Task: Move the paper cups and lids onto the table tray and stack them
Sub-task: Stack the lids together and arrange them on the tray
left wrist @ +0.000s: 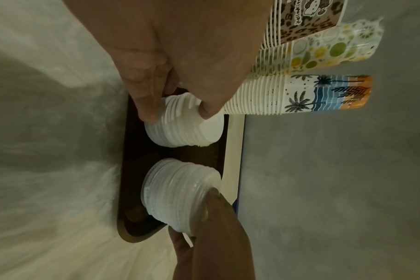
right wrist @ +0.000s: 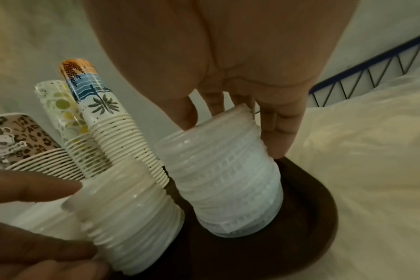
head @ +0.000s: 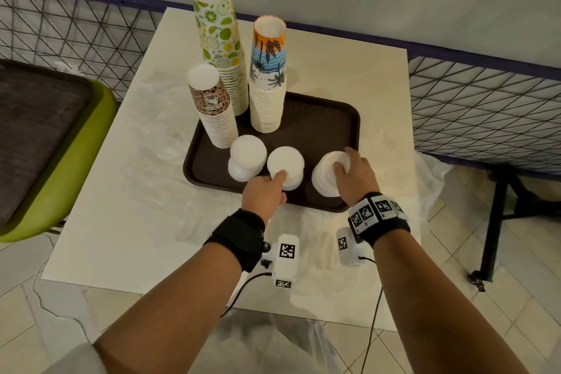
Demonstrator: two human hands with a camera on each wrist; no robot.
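A brown tray (head: 321, 124) lies on the white table (head: 379, 85). At its back stand three cup stacks: lime print (head: 218, 39), palm print (head: 268, 70), leopard print (head: 209, 100). Three white lid stacks stand along the front. The left lid stack (head: 247, 158) is untouched. My left hand (head: 273, 185) pinches the middle lid stack (head: 285, 167) between thumb and fingers (left wrist: 146, 106), which tilts slightly in the right wrist view. My right hand (head: 346, 167) grips the right lid stack (head: 329, 173) from above, fingers (right wrist: 278, 132) down its side (right wrist: 226, 180).
A green chair (head: 76, 146) with a dark cushion stands left of the table. Black wire mesh fencing (head: 485, 100) runs behind and to the right. A clear plastic bag (head: 431, 173) hangs off the table's right edge; another plastic bag (head: 273, 340) lies below the near edge.
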